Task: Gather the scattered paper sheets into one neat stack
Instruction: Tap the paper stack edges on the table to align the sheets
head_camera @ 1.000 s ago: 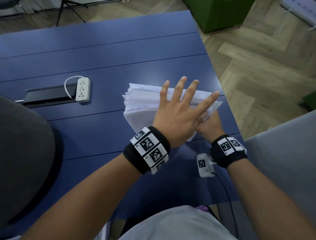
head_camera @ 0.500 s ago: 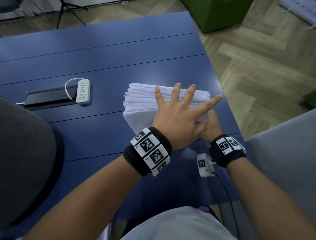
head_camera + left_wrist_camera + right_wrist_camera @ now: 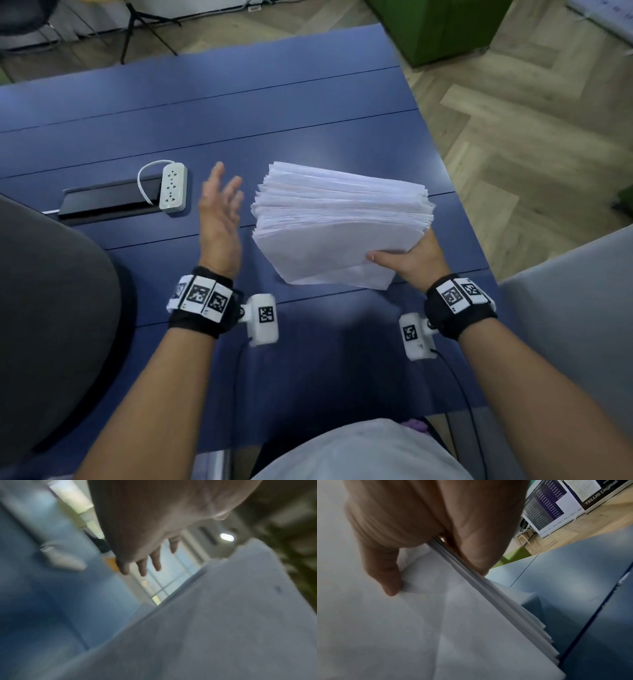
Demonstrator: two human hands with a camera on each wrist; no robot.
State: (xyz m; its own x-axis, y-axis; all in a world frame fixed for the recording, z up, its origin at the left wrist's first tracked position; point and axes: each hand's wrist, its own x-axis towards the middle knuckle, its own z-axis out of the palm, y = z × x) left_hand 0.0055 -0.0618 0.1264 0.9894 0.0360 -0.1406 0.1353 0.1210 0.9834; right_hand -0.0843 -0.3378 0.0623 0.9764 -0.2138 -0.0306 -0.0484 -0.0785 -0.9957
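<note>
Fingers point(image 3: 471, 555) of my right hand point(image 3: 416, 257) are pinching the thick, floppy, slippery paper stack point(image 3: 342, 219) at its near right corner, tilted over the blue counter point(image 3: 239, 113), while my left hand point(image 3: 219, 219) is hovering spread just beside, ready for squaring its left edge.

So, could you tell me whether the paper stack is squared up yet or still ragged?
Still ragged: the paper stack, gripped at its corner by the right hand, shows sheet edges stepped unevenly along its sides.
</note>
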